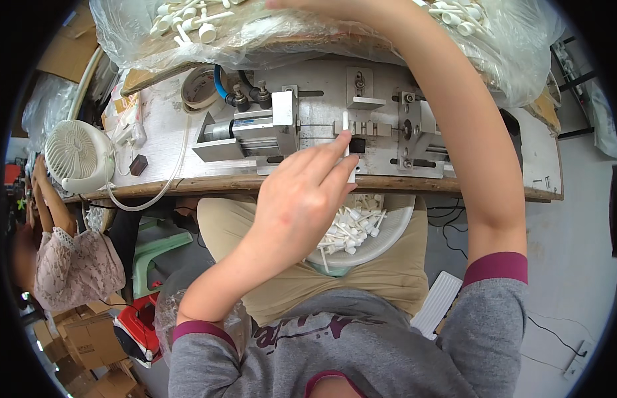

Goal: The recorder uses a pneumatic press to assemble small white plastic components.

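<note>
My left hand is at the metal fixture, its index finger and thumb closed on a slim white plastic piece. That piece lies across the slotted metal block in the fixture's middle. My right arm stretches far forward over the bench, and my right hand is at the upper edge by the plastic-covered heap; its fingers are mostly cut off. White plastic stick-and-cap parts lie on the clear plastic sheet there. On my lap, under my left hand, a round basket holds several similar white parts.
A pneumatic cylinder with blue and black hoses stands left of the block, another metal clamp unit right. Further left are a tape roll and a white fan. A co-worker sits at far left, near a green stool.
</note>
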`<action>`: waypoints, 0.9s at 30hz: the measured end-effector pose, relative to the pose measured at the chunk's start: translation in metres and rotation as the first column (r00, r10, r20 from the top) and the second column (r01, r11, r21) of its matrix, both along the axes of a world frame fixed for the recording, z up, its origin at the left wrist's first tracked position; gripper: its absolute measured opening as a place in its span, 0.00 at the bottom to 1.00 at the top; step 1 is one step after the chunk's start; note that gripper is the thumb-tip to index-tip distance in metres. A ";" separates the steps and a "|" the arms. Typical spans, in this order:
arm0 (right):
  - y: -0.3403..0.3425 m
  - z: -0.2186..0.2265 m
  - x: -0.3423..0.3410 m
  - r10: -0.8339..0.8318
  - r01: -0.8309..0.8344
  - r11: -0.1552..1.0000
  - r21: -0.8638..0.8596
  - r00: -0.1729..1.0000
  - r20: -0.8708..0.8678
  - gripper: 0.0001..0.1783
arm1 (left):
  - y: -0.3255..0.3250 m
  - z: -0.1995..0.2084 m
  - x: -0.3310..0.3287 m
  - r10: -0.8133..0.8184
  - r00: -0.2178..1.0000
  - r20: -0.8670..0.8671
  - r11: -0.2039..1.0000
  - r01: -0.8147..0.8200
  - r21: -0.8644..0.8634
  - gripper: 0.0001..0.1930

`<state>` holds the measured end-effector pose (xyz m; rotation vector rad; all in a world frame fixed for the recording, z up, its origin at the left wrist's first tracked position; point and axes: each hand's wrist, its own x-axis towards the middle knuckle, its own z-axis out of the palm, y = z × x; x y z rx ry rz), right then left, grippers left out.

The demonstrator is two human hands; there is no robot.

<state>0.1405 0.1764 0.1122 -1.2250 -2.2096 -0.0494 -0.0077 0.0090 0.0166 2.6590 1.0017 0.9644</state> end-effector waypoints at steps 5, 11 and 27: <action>0.029 -0.007 0.011 -0.041 0.062 0.986 -0.152 0.990 0.138 0.19 | 0.002 -0.012 0.011 0.072 0.982 -0.177 0.997 -0.064 0.051 0.14; -0.026 -0.004 0.048 0.003 -0.007 0.999 0.047 0.996 0.089 0.14 | 0.009 -0.017 0.012 0.079 0.984 -0.157 0.997 -0.075 0.032 0.11; -0.185 -0.075 0.027 -0.252 -0.199 0.890 -0.410 0.536 -0.806 0.18 | 0.020 0.020 0.022 0.022 0.931 0.364 0.998 -0.044 0.054 0.17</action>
